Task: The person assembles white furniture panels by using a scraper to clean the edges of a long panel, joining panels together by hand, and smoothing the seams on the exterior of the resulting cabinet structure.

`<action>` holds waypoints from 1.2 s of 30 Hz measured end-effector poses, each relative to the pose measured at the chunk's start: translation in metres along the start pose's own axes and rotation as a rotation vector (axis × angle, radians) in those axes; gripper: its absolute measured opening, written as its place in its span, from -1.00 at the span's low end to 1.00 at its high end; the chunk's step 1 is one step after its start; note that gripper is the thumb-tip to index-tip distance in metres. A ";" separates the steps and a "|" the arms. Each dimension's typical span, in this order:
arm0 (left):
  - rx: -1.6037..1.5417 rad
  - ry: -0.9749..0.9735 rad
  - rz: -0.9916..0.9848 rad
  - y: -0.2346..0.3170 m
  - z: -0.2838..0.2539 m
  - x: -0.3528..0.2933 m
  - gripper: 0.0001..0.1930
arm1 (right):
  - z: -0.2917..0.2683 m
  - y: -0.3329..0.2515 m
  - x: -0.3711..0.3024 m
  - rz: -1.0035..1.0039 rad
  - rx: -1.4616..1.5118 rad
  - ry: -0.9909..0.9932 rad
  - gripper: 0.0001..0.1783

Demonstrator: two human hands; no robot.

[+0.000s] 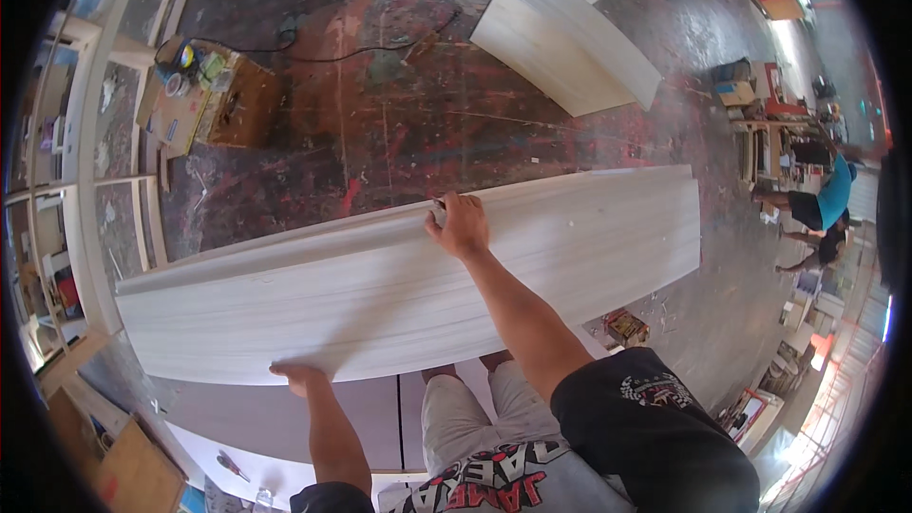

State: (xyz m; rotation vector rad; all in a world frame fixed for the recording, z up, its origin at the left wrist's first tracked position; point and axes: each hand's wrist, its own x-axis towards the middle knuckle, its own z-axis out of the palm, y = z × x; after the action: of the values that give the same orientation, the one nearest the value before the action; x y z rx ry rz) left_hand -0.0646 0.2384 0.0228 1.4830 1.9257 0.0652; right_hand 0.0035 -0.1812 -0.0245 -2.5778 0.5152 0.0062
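Note:
A long pale wood-grain board unit [399, 294] lies across in front of me, with a raised strip running along its far side. At its near edge, left of my legs, my left hand [300, 377] grips the board, some of its fingers hidden below the edge. My right hand [463, 228] is over the far edge near the middle, thumb and fingers closed together. A small dark bit shows between those fingertips, too small to name.
Another pale panel assembly [570, 47] sits on the stained floor beyond. A cardboard box [228, 104] with small items and a dark cable is at far left, beside a wooden frame [90, 152]. Pliers-like tool [230, 464] lies lower left. Another person [822, 199] is at far right.

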 end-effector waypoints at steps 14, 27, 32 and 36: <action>0.013 0.081 -0.029 -0.007 0.001 0.041 -0.02 | 0.013 -0.002 -0.010 -0.059 0.125 0.145 -0.68; 0.241 -0.691 0.198 -0.048 0.012 0.115 -0.30 | -0.097 0.111 -0.150 -0.059 0.230 0.289 -0.69; -0.029 -1.080 -0.143 -0.080 0.017 0.076 -0.34 | -0.217 0.215 -0.321 0.235 0.218 0.296 -0.75; 0.215 -1.039 -0.148 -0.181 0.030 -0.071 -0.30 | -0.275 0.342 -0.467 0.648 0.338 0.385 -0.75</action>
State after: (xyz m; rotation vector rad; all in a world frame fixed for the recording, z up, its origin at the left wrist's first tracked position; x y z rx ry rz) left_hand -0.1913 0.1039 -0.0435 1.1251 1.1759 -0.8360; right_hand -0.5786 -0.4200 0.0976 -1.9874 1.3466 -0.3270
